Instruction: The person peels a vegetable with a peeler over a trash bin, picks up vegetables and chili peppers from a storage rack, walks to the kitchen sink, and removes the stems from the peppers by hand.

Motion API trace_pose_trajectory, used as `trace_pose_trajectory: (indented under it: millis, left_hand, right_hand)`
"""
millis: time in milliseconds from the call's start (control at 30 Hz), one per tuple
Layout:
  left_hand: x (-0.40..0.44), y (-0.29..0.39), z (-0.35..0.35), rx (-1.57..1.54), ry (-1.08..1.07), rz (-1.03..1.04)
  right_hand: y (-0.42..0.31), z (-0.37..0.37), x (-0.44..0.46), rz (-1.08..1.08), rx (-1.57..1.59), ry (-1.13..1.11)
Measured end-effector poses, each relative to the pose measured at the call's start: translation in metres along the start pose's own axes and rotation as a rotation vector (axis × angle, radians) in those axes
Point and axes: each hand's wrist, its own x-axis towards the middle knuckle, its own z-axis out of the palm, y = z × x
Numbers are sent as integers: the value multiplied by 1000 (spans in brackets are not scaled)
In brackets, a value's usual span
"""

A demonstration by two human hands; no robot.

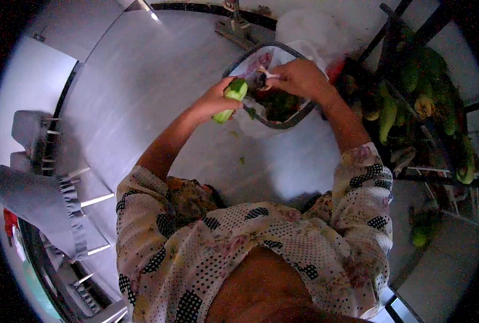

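My left hand (215,102) is wrapped round a green vegetable (236,90), partly peeled, with darker skin at its upper end. It is at the left rim of a lined bin (302,116). Over the bin, my right hand (298,79) is closed on the pale handle of a small tool, probably a peeler (266,76), whose dark end hangs above the opening. The hand and the tool are apart from the vegetable. Green and dark scraps (278,103) lie inside the bin.
A dark rack (430,132) with several long green vegetables (388,113) stands at the right. Grey-covered chairs (40,196) are at the left. A metal stand (235,32) is behind the bin. Small green bits (242,160) lie on the floor.
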Motion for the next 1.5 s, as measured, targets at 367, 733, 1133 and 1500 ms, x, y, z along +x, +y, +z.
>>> trace_pose_trajectory:
  millis: [367, 733, 1133, 1500]
  left_hand:
    - [7, 11, -12, 22, -149, -17]
    - [23, -6, -6, 560, 47, 82]
    - [11, -1, 4, 808, 188, 121]
    - [9, -10, -7, 904, 241, 289]
  right_hand:
    - [31, 20, 0, 55, -21, -48]
    - [-29, 7, 16, -121, 33, -66]
    - [-13, 1, 7, 12, 19, 4]
    - [23, 22, -4, 290, -133, -119]
